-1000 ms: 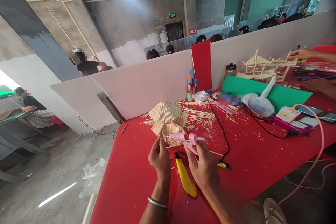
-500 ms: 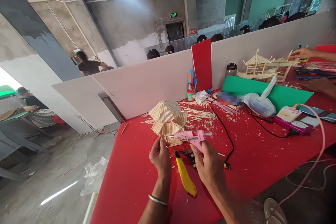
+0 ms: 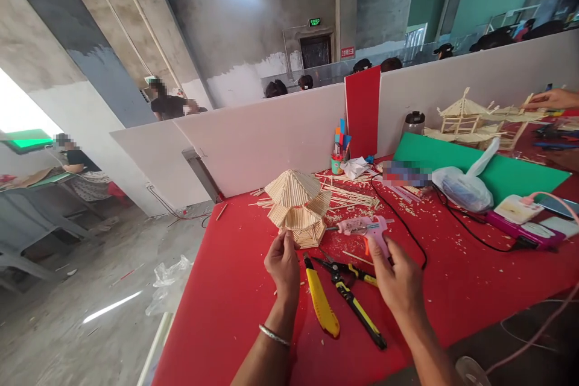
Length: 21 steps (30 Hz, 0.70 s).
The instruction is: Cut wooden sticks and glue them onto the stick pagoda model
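A small pavilion model [image 3: 296, 208] built of pale wooden sticks, with two tiers of roof, stands on the red table [image 3: 235, 301]. My left hand [image 3: 283, 259] is closed in a pinch at the model's near lower edge; whatever its fingertips hold is too small to make out. A pink hot glue gun [image 3: 362, 227] is gripped in my right hand [image 3: 398, 277], its nozzle pointing left, close to the right side of the model's base. Between my forearms lie a yellow utility knife [image 3: 322, 301] and black-and-yellow pliers [image 3: 357, 307] with spread handles.
Loose sticks [image 3: 353, 196] and shavings lie behind the model. A green board [image 3: 479, 169], a plastic bag [image 3: 465, 187] and a purple power strip [image 3: 525, 229] are at the right. Beyond, a co-worker's hand [image 3: 549, 99] touches another stick model [image 3: 465, 117]. A white partition [image 3: 271, 132] borders the table.
My right hand has drawn the glue gun to the right, away from my left fingertips, uncovering the pliers. My left hand stays pinched at the model's near edge. The view has shifted slightly.
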Each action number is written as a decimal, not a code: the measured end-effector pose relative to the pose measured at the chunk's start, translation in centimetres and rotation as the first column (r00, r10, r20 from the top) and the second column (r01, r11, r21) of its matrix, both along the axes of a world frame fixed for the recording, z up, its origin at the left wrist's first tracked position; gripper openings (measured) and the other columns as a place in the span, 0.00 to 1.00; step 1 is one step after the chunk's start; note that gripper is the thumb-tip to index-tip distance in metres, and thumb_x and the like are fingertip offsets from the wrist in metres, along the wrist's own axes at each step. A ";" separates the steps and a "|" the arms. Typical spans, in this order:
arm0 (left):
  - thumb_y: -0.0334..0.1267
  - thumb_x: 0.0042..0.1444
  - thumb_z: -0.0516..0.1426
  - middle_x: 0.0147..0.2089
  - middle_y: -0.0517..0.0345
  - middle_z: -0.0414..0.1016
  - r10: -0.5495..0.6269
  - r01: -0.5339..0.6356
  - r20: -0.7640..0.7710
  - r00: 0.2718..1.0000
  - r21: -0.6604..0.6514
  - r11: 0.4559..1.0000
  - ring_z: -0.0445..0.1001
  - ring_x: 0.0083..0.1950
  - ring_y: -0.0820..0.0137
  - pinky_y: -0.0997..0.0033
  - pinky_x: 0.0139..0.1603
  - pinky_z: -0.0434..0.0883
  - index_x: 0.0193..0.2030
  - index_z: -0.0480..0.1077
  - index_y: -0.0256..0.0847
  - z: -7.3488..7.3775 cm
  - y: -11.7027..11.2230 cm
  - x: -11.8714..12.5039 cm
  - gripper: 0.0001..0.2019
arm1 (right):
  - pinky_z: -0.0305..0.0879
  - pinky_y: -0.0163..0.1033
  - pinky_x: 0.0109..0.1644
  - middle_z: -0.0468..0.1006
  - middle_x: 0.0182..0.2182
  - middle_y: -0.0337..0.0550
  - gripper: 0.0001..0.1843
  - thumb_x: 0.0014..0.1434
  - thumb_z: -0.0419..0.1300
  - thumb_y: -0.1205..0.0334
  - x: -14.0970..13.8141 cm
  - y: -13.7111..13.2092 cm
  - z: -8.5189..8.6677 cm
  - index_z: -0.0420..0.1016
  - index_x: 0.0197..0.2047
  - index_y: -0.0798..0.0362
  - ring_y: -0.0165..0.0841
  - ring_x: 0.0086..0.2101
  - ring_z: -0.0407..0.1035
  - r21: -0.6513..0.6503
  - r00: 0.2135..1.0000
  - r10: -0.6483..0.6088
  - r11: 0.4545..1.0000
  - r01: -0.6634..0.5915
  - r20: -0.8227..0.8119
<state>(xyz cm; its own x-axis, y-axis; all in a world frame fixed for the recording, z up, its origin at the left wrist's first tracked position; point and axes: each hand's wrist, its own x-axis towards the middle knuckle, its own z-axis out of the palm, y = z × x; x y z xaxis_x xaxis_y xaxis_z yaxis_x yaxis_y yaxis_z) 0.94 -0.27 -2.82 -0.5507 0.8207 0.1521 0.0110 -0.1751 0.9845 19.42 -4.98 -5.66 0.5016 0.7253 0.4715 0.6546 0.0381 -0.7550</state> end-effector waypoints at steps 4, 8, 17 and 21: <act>0.50 0.50 0.60 0.20 0.65 0.67 -0.040 0.041 0.009 0.999 -0.040 0.998 0.59 0.17 0.77 0.76 0.19 0.60 0.33 0.77 0.38 -0.3 0.0 0.1 0.16 | 0.63 0.42 0.36 0.81 0.39 0.57 0.39 0.62 0.40 0.32 3.3 0.4 -0.3 0.77 0.49 0.55 0.46 0.38 0.75 -0.265 0.995 -0.014 0.963 0.041 0.102; 0.47 0.51 0.60 0.19 0.65 0.67 -0.049 0.047 -0.033 0.998 -0.044 0.998 0.59 0.18 0.77 0.77 0.19 0.60 0.30 0.77 0.37 -0.2 0.0 0.1 0.14 | 0.63 0.42 0.37 0.80 0.44 0.57 0.35 0.66 0.39 0.39 6.4 1.0 -0.4 0.74 0.55 0.54 0.46 0.41 0.75 -0.545 0.958 0.022 0.826 0.145 0.287; 0.45 0.51 0.59 0.19 0.64 0.65 -0.041 0.038 -0.042 0.998 -0.088 0.995 0.60 0.19 0.76 0.77 0.20 0.60 0.22 0.71 0.38 0.1 0.1 0.0 0.14 | 0.65 0.49 0.39 0.78 0.41 0.63 0.28 0.67 0.43 0.48 8.8 1.4 -0.9 0.75 0.51 0.58 0.51 0.40 0.73 -0.605 0.900 -0.001 0.740 0.294 0.436; 0.47 0.50 0.60 0.17 0.66 0.63 -0.010 0.011 0.006 1.000 -0.057 0.998 0.59 0.19 0.76 0.76 0.22 0.61 0.26 0.75 0.37 -0.3 0.5 -0.3 0.14 | 0.65 0.52 0.44 0.74 0.50 0.62 0.27 0.66 0.46 0.48 6.3 -0.5 0.3 0.70 0.56 0.57 0.52 0.47 0.69 -0.262 0.851 -0.146 0.914 0.311 0.504</act>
<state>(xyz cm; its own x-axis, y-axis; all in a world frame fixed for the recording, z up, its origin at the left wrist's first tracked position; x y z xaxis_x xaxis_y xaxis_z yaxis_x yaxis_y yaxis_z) 0.61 0.26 -3.13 -0.5429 0.8336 0.1018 0.0039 -0.1188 0.9929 25.76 -5.46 -5.36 0.4540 0.7684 0.4510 0.8878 -0.3475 -0.3017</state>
